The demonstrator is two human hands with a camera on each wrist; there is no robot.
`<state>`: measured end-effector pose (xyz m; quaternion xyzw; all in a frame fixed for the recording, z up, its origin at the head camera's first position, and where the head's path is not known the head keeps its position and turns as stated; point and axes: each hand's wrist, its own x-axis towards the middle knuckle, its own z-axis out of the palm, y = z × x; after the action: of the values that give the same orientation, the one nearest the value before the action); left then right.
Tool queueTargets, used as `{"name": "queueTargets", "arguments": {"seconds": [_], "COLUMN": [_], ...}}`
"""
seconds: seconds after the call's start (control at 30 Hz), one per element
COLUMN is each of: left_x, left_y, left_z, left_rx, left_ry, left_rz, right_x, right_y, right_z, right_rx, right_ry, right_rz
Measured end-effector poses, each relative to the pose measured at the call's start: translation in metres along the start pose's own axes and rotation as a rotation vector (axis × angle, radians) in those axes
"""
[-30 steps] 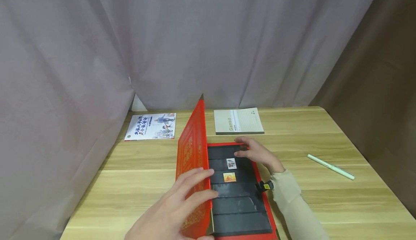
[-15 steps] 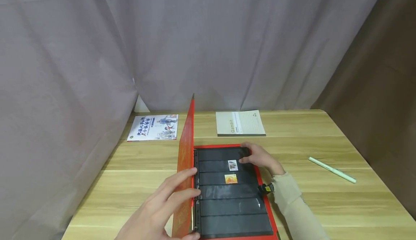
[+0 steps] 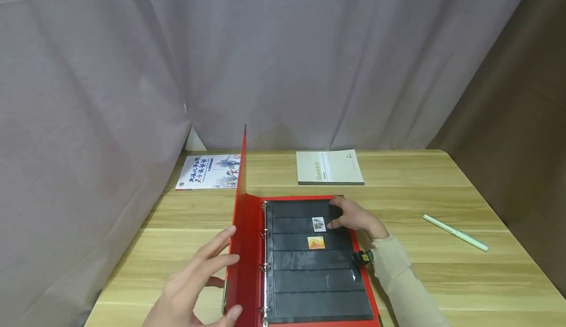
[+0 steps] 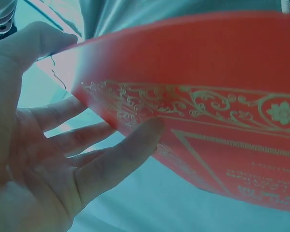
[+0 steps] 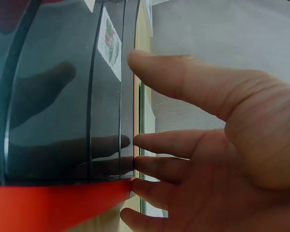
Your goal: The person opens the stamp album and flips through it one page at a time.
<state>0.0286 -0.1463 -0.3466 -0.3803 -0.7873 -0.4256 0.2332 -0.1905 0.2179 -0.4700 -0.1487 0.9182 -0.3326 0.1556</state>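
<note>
A red ring-bound stamp album (image 3: 252, 268) lies open, its gold-patterned front cover (image 4: 222, 58) standing nearly upright on the left. My left hand (image 3: 194, 273) holds that cover: fingertips along its edge, thumb by its near corner. The album's black pocket page (image 3: 318, 307) carries a white-bordered stamp (image 3: 318, 224) and an orange-yellow stamp (image 3: 316, 243) in its upper strips. My right hand (image 3: 353, 216) rests at the far right corner of the page, fingers fairly straight; the right wrist view puts its thumb close to the white-bordered stamp (image 5: 110, 46).
Behind the cover, partly hidden, lies a white illustrated booklet (image 3: 205, 172). A beige "Gambit" notebook (image 3: 329, 167) sits at the back of the wooden table (image 3: 398, 169). A pale green pen (image 3: 455, 232) lies on the right. Grey curtains (image 3: 283, 61) hang behind.
The cover has swung left from leaning over the page to nearly upright, my left hand going with it. The metal rings and page's left edge now show. My right hand has barely moved.
</note>
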Motion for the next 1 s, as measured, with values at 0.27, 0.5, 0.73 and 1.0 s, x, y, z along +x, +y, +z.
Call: {"name": "queueTargets", "arguments": {"seconds": [0.27,0.5,0.73,1.0], "left_x": [-0.010,-0.017,-0.024,-0.032], "left_y": [0.001,0.002,-0.005,-0.016], "left_z": [-0.007,-0.009,-0.007,-0.012], "left_rx": [0.052,0.078,0.011,-0.244], "left_ry": [0.087,0.181,0.275,0.332], "left_rz": [-0.057,-0.102,-0.041,0.028], "right_x": [-0.001,-0.002,-0.006,-0.005], "right_y": [-0.003,-0.001,0.001,0.003], "right_z": [0.001,0.000,0.000,0.000], "right_rx": [-0.025,-0.026,-0.008,-0.005], "right_ry": [-0.042,-0.046,-0.043,-0.050], "right_rz": [0.054,0.068,0.074,0.087]}}
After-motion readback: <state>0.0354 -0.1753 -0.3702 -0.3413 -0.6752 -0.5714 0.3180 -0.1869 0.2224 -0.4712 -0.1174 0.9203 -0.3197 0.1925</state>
